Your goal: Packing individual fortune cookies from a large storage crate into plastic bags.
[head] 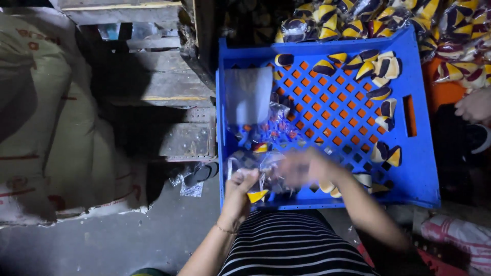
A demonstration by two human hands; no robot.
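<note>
- overhead, head view: blue crate (419, 153) sits just in front of the person's lap, lattice floor showing orange beneath; set this near, both hands get into it without leaning.
- left hand (239, 191) at the crate's near-left rim, fingers curled shut on a clear plastic bag (255, 166); a yellow wedge piece (257, 196) pokes out below the fingers. the bag seems to be held up at the rim so its mouth faces the other hand.
- right hand (303, 166) just right of the bag, over the near part of the crate, smeared by motion blur. cannot tell how far open it is or whether it holds anything.
- loose wedge pieces (381, 69), yellow, white and dark purple, lie scattered along the far and right sides of the crate floor, a few more near the right forearm; all within reach of the right hand.
- stack of flat clear bags (249, 94) lies in the far-left corner of the crate, on the left hand's side; crumpled clear wrappers (276, 122) sit between it and the hands.
- filled packets (450, 30) heaped beyond the crate's far-right edge, well apart from the loose pieces.
- another person's hand (475, 105) at the right edge, outside the crate.
- large sacks (36, 102) at left, wooden pallets (153, 76) at far left, sandal (200, 174) on the concrete floor.
</note>
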